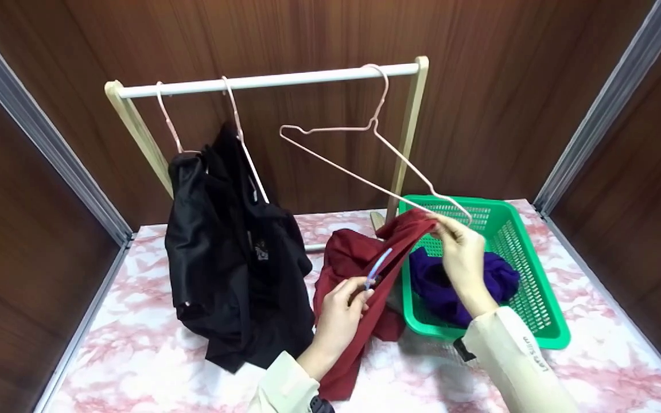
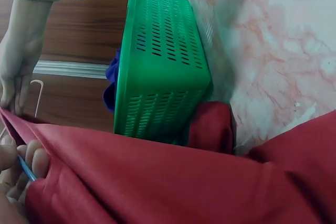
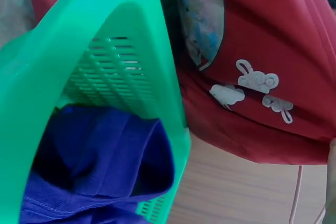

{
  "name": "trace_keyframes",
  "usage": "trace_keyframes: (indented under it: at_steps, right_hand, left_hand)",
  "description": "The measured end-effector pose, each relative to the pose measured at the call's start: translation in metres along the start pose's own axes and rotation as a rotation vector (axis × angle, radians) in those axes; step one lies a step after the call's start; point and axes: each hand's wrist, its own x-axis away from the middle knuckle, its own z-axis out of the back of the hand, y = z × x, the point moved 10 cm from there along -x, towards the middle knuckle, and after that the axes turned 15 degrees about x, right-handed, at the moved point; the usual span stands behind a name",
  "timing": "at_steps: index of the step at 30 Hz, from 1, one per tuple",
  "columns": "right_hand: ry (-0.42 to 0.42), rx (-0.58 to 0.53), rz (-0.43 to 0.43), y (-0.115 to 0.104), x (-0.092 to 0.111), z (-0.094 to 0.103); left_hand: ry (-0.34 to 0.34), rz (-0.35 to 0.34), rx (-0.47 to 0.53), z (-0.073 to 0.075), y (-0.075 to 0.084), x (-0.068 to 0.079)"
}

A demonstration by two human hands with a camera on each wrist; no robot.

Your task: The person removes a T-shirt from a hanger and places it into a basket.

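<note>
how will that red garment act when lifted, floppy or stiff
Probably floppy: the red garment sags in folds below the right hand. Its cloth looks thin, so it may be light. The smooth surface might slide easily.

Matt cloth garment (image 2: 157, 174), plastic basket (image 2: 163, 80)

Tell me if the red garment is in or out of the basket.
Out: both wrist views show the red garment alongside the green basket, outside its walls.

A booth-like workspace (image 1: 629, 241) — wood-grain panels (image 1: 284, 34) meeting at metal strips (image 1: 601, 115); a marbled tabletop (image 1: 606, 370) between.
</note>
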Motion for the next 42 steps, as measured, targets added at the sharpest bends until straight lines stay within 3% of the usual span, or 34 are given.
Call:
trace_keyframes:
  at_steps: [6,13,17,26,34,38,42]
  right_hand:
    - [0.000,-0.011,-0.070,0.017,-0.003,0.005]
    - [0.018,0.119,-0.112,0.036,-0.002,0.012]
    - [0.016,0.192,-0.148,0.052,0.000,0.015]
    - [0.017,0.224,-0.185,0.063,0.001,0.016]
    - [-0.007,0.327,-0.185,0.069,0.005,0.013]
    - [-0.010,0.400,-0.117,0.064,0.007,0.010]
    - [-0.065,0.433,-0.022,0.055,0.009,-0.001]
  left_hand:
    - [0.093,-0.060,-0.237,0.011,0.001,0.001]
    - [0.103,-0.038,-0.346,0.016,0.002,0.002]
    - [0.101,-0.017,-0.355,0.017,0.002,0.003]
    - [0.039,-0.105,-0.411,0.007,0.015,0.007]
    - [0.088,-0.129,-0.318,0.015,0.015,0.011]
    - [0.104,-0.164,-0.299,0.016,0.018,0.012]
    - [0.121,-0.185,-0.285,0.017,0.019,0.013]
